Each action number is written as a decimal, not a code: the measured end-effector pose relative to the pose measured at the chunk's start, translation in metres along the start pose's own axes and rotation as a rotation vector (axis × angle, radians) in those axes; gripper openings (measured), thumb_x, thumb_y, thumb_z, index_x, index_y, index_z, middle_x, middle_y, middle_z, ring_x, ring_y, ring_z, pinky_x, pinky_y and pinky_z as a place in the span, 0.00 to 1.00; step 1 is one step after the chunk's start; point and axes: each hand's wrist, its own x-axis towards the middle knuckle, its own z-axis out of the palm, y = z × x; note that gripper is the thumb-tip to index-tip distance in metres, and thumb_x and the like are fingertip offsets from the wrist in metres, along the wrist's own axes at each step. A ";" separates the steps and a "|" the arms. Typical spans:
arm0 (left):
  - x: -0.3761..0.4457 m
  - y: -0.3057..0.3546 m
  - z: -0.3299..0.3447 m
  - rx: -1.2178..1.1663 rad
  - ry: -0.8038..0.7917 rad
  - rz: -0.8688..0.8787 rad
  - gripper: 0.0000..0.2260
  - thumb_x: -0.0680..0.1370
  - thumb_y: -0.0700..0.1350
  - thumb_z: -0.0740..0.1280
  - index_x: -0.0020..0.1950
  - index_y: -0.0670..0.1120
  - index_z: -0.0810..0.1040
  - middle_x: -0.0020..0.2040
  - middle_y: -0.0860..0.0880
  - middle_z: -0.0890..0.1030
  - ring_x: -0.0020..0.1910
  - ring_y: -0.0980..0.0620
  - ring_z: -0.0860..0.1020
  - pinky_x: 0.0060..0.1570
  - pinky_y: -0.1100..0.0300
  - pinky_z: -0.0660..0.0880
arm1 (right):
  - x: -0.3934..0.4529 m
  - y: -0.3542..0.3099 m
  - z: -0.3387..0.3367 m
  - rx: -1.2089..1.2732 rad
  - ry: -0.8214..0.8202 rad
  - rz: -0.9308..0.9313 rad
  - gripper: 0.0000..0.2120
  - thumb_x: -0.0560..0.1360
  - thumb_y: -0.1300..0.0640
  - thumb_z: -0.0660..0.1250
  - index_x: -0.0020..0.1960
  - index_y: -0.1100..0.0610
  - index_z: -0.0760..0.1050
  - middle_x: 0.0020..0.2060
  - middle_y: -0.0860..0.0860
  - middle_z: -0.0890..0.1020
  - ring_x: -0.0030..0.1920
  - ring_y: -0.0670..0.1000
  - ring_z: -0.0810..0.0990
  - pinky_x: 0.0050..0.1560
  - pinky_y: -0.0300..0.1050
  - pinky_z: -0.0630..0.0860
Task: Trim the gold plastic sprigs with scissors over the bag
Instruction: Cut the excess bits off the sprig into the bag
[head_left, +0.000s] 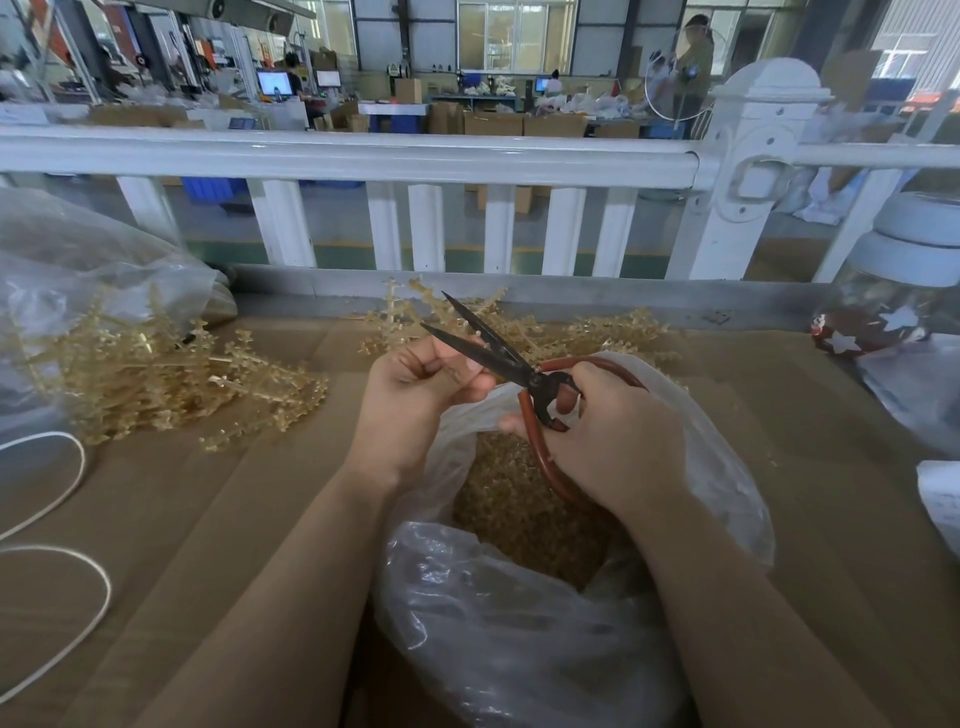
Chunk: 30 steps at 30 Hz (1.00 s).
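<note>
A: scissors (485, 345) heading?
B: Above the bag (519, 597), tips up-left, blades slightly apart.
A: Hands?
B: right hand (613, 441) curled round red handles. left hand (421, 395) pinches a sprig (470, 375) beside blades.

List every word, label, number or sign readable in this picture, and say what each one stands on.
None can be read.
Computer monitors far behind the white railing: lit, contents too small to read.
White paper at the right edge of the table: faint marks, too blurred to read.
Red ornament by the jar: white stars only, no text.
Scissors: no marking visible.
</note>
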 end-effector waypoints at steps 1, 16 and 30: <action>0.000 0.001 0.000 -0.010 -0.005 -0.007 0.07 0.74 0.37 0.70 0.40 0.47 0.85 0.35 0.46 0.83 0.36 0.52 0.81 0.42 0.61 0.79 | 0.000 0.000 0.000 0.005 -0.002 0.001 0.33 0.65 0.19 0.54 0.44 0.47 0.75 0.33 0.39 0.76 0.31 0.39 0.70 0.32 0.27 0.63; 0.002 -0.001 -0.002 -0.131 -0.015 -0.028 0.05 0.71 0.39 0.71 0.44 0.39 0.83 0.36 0.46 0.83 0.35 0.53 0.80 0.41 0.62 0.78 | -0.001 -0.001 0.001 0.056 0.036 -0.009 0.41 0.63 0.15 0.45 0.44 0.48 0.76 0.34 0.40 0.77 0.32 0.40 0.72 0.34 0.26 0.64; 0.002 -0.001 -0.004 -0.093 -0.045 -0.007 0.05 0.73 0.39 0.69 0.43 0.37 0.78 0.34 0.47 0.80 0.35 0.53 0.77 0.43 0.62 0.77 | -0.001 0.000 0.003 0.103 0.068 -0.063 0.35 0.67 0.20 0.55 0.42 0.51 0.80 0.34 0.42 0.80 0.33 0.43 0.76 0.38 0.39 0.79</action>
